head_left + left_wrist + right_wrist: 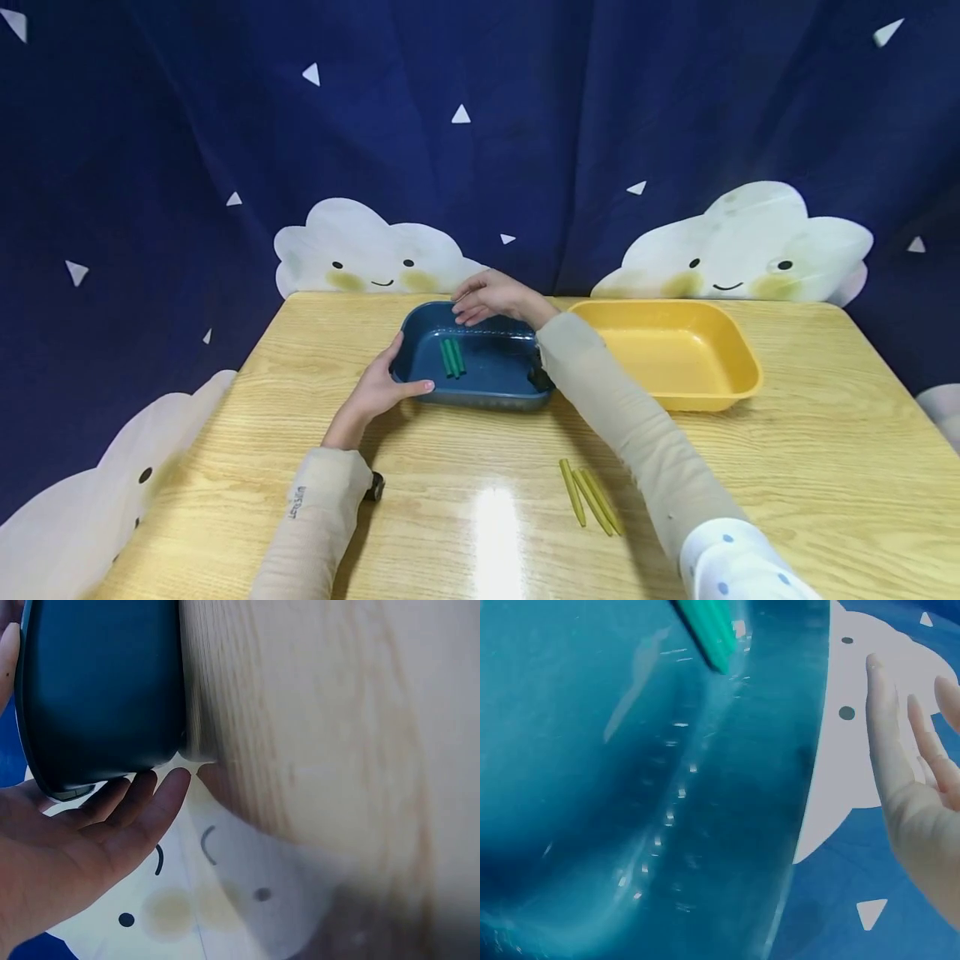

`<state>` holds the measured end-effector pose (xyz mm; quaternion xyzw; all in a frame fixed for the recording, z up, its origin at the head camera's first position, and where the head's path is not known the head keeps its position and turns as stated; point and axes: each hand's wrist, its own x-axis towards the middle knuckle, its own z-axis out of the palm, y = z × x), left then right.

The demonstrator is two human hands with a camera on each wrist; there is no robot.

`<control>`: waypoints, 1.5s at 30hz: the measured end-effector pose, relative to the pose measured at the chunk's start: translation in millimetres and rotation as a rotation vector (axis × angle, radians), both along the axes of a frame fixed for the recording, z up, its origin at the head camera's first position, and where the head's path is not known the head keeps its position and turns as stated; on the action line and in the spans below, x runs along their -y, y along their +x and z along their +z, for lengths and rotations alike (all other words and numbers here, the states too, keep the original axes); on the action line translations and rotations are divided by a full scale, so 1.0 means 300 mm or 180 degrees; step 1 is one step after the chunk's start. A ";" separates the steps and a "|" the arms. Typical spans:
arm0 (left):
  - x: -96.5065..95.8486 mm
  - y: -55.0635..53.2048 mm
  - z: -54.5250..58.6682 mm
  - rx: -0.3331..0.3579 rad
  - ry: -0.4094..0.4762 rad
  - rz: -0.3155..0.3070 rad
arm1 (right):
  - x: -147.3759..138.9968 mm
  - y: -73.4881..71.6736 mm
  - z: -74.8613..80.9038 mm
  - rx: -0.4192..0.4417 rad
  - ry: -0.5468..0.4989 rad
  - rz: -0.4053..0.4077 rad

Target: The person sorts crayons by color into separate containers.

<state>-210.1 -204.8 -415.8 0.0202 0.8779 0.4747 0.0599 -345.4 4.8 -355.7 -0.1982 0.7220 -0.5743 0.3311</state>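
A dark blue plastic tub [495, 392] stands near the table's far edge, with a few short green sticks [452, 358] lying inside, left of its middle. My left hand [377, 387] holds the tub's left end. Its thumb lies over the near rim and its fingers rest along the outer wall; the left wrist view shows this hand [90, 840] against the tub's underside edge. Above the far rim hovers my right hand [491, 297], fingers loosely extended, holding nothing. In the right wrist view that hand [919, 787] is apart from the tub, and a green stick [709, 634] shows inside.
A yellow tub [663, 354] stands just right of the blue one, partly behind my right forearm. Three yellow sticks [588, 498] lie on the wooden table [442, 467] nearer me, left of that forearm. A dark blue curtain [480, 183] with clouds hangs behind the table.
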 end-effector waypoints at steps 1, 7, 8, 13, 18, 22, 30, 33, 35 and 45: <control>0.001 -0.003 -0.001 0.0006 -0.0014 -0.0007 | -0.001 0.003 0.009 -0.0010 -0.0023 -0.0002; 0.000 -0.015 0.000 0.0047 -0.0040 0.0018 | -0.020 0.016 0.040 -0.0041 -0.0121 0.0011; 0.000 -0.017 -0.001 0.0057 -0.0037 0.0028 | -0.025 0.018 0.043 -0.0048 -0.0143 0.0015; 0.001 -0.024 -0.001 0.0093 -0.0001 0.0029 | -0.053 0.040 0.065 -0.0022 -0.0367 -0.0016; 0.002 -0.031 0.000 0.0098 0.0009 0.0039 | -0.076 0.070 0.091 0.0008 -0.0596 -0.0027; 0.006 -0.034 -0.001 0.0094 -0.0002 0.0044 | -0.093 0.091 0.105 -0.0007 -0.0700 0.0010; 0.008 -0.038 0.001 0.0131 0.0025 0.0071 | -0.139 0.123 0.115 -0.0062 -0.0749 0.0071; 0.011 -0.041 0.001 0.0114 -0.0002 0.0059 | -0.160 0.132 0.114 -0.0120 -0.0731 0.0079; 0.014 -0.042 0.002 0.0102 -0.0020 0.0051 | -0.173 0.138 0.113 -0.0152 -0.0723 0.0081; 0.020 -0.041 -0.001 0.0101 0.0005 0.0022 | -0.246 0.168 0.100 -0.0160 -0.0723 0.0059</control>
